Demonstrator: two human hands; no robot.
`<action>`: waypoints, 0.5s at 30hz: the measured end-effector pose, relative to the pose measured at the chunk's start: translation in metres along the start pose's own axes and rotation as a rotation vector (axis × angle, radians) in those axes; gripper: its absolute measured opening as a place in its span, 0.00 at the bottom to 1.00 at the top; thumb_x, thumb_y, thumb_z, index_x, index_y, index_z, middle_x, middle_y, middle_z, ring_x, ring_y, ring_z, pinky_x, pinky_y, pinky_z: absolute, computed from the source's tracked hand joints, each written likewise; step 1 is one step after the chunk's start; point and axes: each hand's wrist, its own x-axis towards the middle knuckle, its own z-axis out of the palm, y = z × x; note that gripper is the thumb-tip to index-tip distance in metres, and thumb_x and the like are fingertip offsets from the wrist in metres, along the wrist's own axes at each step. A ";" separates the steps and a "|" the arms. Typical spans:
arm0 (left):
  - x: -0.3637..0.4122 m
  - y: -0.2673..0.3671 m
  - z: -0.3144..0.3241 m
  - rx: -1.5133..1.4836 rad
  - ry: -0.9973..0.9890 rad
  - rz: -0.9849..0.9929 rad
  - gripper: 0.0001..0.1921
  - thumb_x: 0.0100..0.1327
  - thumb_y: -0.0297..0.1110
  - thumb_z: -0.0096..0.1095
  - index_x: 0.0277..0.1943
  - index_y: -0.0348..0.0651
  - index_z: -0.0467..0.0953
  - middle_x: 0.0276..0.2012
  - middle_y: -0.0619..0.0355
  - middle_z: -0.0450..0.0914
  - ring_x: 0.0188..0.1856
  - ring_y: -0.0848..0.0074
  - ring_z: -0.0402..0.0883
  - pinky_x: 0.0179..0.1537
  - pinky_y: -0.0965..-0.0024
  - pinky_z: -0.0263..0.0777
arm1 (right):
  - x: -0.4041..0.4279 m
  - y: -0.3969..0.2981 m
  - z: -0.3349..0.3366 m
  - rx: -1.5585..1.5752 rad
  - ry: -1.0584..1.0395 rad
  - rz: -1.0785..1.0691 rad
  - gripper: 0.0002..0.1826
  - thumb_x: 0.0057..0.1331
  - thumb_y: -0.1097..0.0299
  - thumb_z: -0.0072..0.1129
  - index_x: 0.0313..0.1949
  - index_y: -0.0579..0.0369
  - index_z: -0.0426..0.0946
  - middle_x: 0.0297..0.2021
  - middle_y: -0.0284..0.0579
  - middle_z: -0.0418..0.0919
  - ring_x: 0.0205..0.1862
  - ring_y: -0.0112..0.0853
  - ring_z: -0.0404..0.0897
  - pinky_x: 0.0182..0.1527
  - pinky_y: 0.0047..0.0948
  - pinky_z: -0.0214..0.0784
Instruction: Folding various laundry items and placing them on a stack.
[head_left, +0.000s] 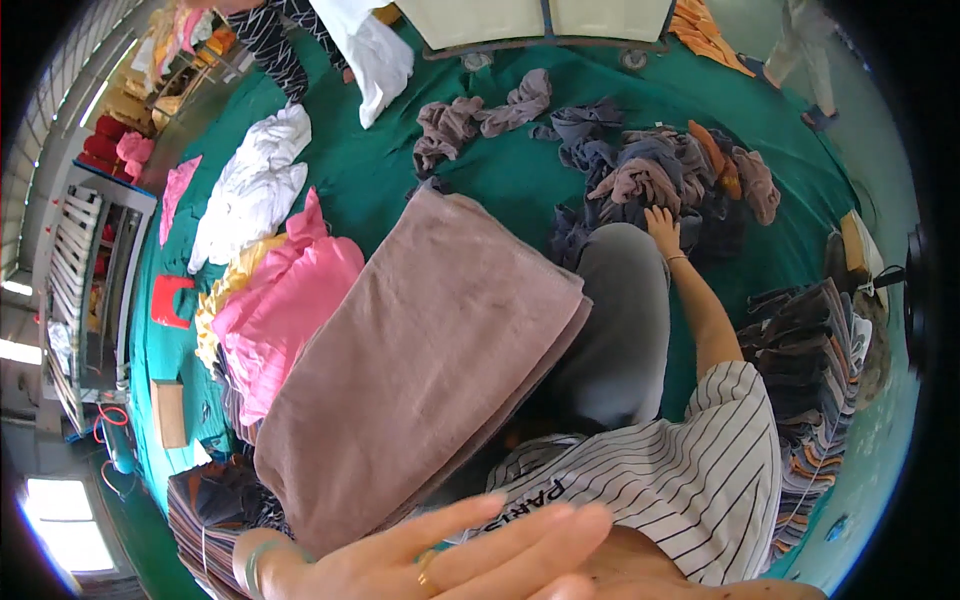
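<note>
My left hand (450, 559) is raised close to the camera at the bottom, its fingers stretched out with nothing in them. It wears a ring and a pale green bangle. Farther out, my right hand (664, 234) touches a heap of crumpled brown and dark grey cloths (645, 180); whether its fingers grip any cloth cannot be told. A large brown folded cloth (427, 337) lies across my lap. Beside its left edge is a bulging pink cloth bundle (292, 300). My grey-clad knee (626, 300) is bent between the folded cloth and my right hand.
Green sheeting (360, 165) covers the floor. Tied stacks of folded cloths stand at right (802, 375) and lower left (217, 517). White cloths (251, 180), a red plastic stool (172, 300) and a cardboard box (169, 412) lie left. A wheeled cart (480, 22) and two people's legs are beyond.
</note>
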 end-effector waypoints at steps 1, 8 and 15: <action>0.008 0.000 -0.007 0.008 -0.005 -0.002 0.24 0.59 0.29 0.52 0.56 0.26 0.63 0.46 0.42 0.77 0.42 0.65 0.80 0.39 0.68 0.77 | -0.004 -0.004 0.001 0.006 0.002 -0.007 0.37 0.51 0.63 0.59 0.61 0.45 0.56 0.59 0.42 0.60 0.65 0.44 0.50 0.56 0.64 0.49; 0.027 -0.018 0.018 -0.387 0.032 -0.335 0.19 0.54 0.32 0.57 0.48 0.29 0.73 0.45 0.43 0.77 0.43 0.62 0.79 0.41 0.65 0.74 | -0.028 0.018 0.008 -0.117 -0.323 -0.044 0.19 0.58 0.65 0.48 0.50 0.50 0.68 0.42 0.45 0.76 0.49 0.39 0.72 0.61 0.59 0.41; 0.018 -0.080 0.007 -0.330 -0.407 -0.368 0.18 0.54 0.23 0.51 0.49 0.32 0.73 0.47 0.47 0.75 0.50 0.61 0.74 0.49 0.65 0.69 | 0.067 0.016 -0.073 1.022 0.003 -0.221 0.21 0.59 0.68 0.46 0.50 0.66 0.68 0.41 0.55 0.75 0.47 0.39 0.72 0.48 0.32 0.63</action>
